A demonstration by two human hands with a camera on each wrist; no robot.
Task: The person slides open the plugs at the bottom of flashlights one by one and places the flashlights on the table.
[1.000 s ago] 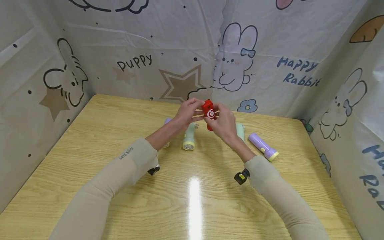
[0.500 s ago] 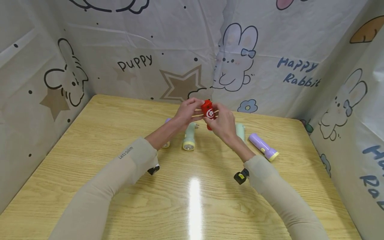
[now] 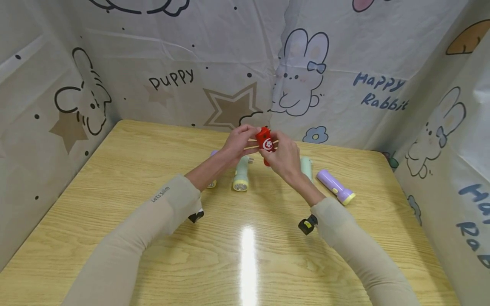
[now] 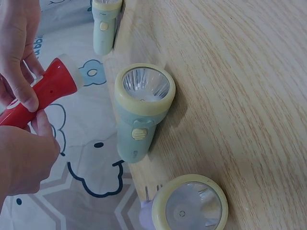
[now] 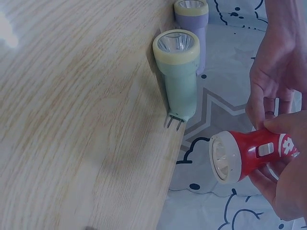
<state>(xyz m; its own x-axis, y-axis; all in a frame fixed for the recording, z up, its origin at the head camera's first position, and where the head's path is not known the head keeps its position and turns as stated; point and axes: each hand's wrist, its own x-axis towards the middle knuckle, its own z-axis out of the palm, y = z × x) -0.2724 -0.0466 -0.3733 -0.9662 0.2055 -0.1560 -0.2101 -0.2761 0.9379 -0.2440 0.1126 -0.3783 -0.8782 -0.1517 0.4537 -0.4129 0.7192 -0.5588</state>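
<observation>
Both hands hold a red flashlight (image 3: 265, 140) up over the far side of the table. My right hand (image 3: 285, 155) grips its body, with a white emblem showing between the fingers. At its upper end my left hand (image 3: 240, 144) pinches it with thumb and index finger, the other fingers stretched out straight behind. In the right wrist view the flashlight's white lens rim (image 5: 225, 158) and white switch (image 5: 265, 149) show. Below the hands, a green flashlight (image 3: 241, 175) with a yellow head lies on the table, metal plug prongs (image 5: 173, 121) sticking out of its tail.
A purple flashlight (image 3: 336, 187) lies at the right, beside a green one (image 3: 306, 167) partly covered by the right wrist. Another purple flashlight (image 3: 212, 185) is mostly hidden behind the left forearm. Printed cloth (image 3: 160, 55) walls in the table's (image 3: 214, 255) back and sides.
The red flashlight's upper end has tipped slightly to the left between the hands. Both hands stay nearly in place, and the flashlights on the table have not moved.
</observation>
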